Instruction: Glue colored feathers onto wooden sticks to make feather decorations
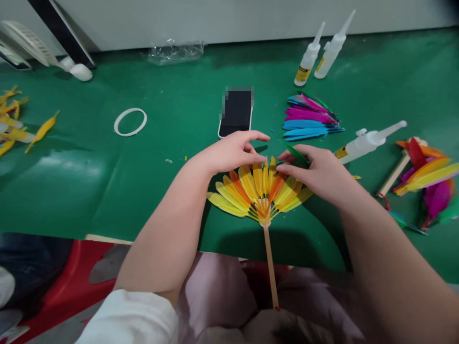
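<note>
A feather fan [247, 184] of yellow and orange feathers lies on the green table, spread in a half circle. Its wooden handle [270, 267] points toward me and sticks out past the table edge. Over the upper left feathers hovers my left hand [236, 150], thumb and fingers apart, holding nothing. My right hand [315, 167] is above the fan's upper right side, fingers curled around a green feather [297, 155]. Part of that feather is hidden by the fingers. Whether either hand touches the fan's feathers, I cannot tell.
A phone [235, 113] lies beyond my left hand. Blue and magenta feathers [310, 117] are piled farther right. Several glue bottles [362, 145] stand or lie on the right. Colourful feathers [426, 172] sit at far right, a white ring [130, 122] and yellow feathers [45, 130] left.
</note>
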The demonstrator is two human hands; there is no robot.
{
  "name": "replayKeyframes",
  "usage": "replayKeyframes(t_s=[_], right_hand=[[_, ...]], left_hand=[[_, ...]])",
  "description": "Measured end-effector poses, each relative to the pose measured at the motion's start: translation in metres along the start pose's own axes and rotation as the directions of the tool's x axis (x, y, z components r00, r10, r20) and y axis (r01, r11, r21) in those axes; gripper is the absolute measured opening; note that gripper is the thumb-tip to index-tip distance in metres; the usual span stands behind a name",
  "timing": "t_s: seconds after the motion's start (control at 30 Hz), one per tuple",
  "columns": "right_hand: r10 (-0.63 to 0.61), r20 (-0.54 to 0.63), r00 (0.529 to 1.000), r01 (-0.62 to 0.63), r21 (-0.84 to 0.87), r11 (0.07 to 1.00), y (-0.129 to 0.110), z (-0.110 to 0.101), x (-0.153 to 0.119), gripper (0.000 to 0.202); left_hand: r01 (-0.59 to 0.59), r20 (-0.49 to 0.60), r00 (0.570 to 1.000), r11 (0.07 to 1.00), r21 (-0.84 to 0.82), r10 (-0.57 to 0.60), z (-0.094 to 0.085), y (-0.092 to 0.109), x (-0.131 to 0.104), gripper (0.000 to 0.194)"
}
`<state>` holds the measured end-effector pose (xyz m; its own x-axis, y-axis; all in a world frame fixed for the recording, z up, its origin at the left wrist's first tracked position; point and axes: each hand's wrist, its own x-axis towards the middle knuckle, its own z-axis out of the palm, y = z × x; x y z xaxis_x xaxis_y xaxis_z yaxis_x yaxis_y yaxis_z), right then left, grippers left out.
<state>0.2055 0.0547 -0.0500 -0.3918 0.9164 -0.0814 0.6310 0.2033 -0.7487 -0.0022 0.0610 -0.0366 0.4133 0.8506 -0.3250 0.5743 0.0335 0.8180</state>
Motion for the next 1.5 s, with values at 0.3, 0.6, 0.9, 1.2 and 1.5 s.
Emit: replayKeyframes(t_s=[0.3,0.6,0.9,1.2,1.5], right_hand=[[-0.015,-0.126,0.992,-0.007,-0.171,0.985,-0.01,-0.019,-0.012,0.029],[-0.035,-0.207,0.978,0.02,-0.071,0.997,-0.015,-0.019,-0.015,0.035],[-0.211,-0.174,0.962,0.181,-0.172,0.968,-0.025,-0.014,-0.059,0.019],[-0.426,0.011,0.905,0.403,-0.342,0.849,-0.006,0.042,-0.108,0.035],[-0.432,-0.001,0.902,0.405,-0.344,0.847,0.0,0.05,-0.103,0.035]], left_hand=[[-0.066,-0.009,0.998,0.997,0.049,0.067,0.003,-0.003,0.005,0.055],[-0.116,-0.011,0.993,0.991,0.07,0.117,0.004,-0.006,0.007,0.053],[-0.119,-0.037,0.992,0.99,0.078,0.122,0.007,-0.001,0.007,0.049],[-0.122,-0.172,0.974,0.98,0.158,0.149,0.005,0.005,0.0,0.039],[-0.111,-0.328,0.926,0.964,0.242,0.189,0.008,0.006,-0.002,0.031]])
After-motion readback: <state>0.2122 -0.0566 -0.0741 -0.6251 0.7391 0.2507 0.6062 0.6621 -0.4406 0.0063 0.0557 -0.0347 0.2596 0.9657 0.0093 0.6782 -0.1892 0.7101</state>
